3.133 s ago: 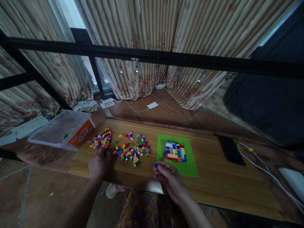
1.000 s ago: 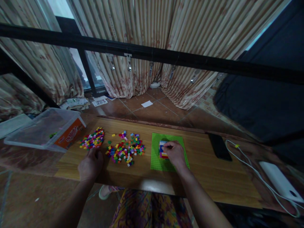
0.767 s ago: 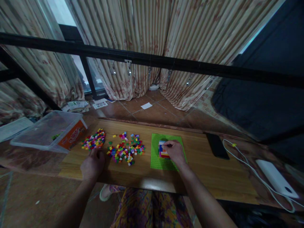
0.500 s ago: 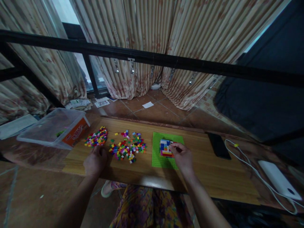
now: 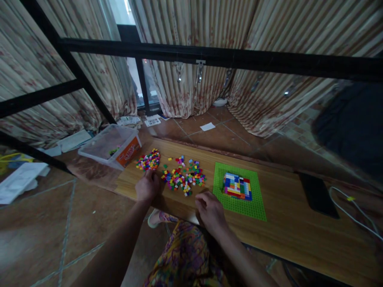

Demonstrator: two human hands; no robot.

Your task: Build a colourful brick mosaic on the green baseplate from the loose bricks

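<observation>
- The left hand (image 5: 148, 185) rests on the table (image 5: 287, 231) towards its near left corner, fingers curled, just beside the near side of the small pile (image 5: 149, 160); its fingertips are hard to see — I cannot tell whether they pinch a brick.
- The right hand (image 5: 210, 209) is by the table's near edge, between the big pile (image 5: 182, 175) and the baseplate (image 5: 257, 209), thumb and fingers drawn in; whether anything is between them I cannot tell.
- The build (image 5: 237, 186) sits about mid-baseplate, well inside its edges — white, blue, red and yellow bricks show on it.
- The green baseplate lies right of both piles, between the table's far and near edges.
- The small pile is near the table's left end, the big pile to its right, mixed colours in both.
- A clear box (image 5: 103, 143) with an orange label stands by the far left corner.
- A black slab (image 5: 318, 195) lies at the far edge, right of the baseplate.
</observation>
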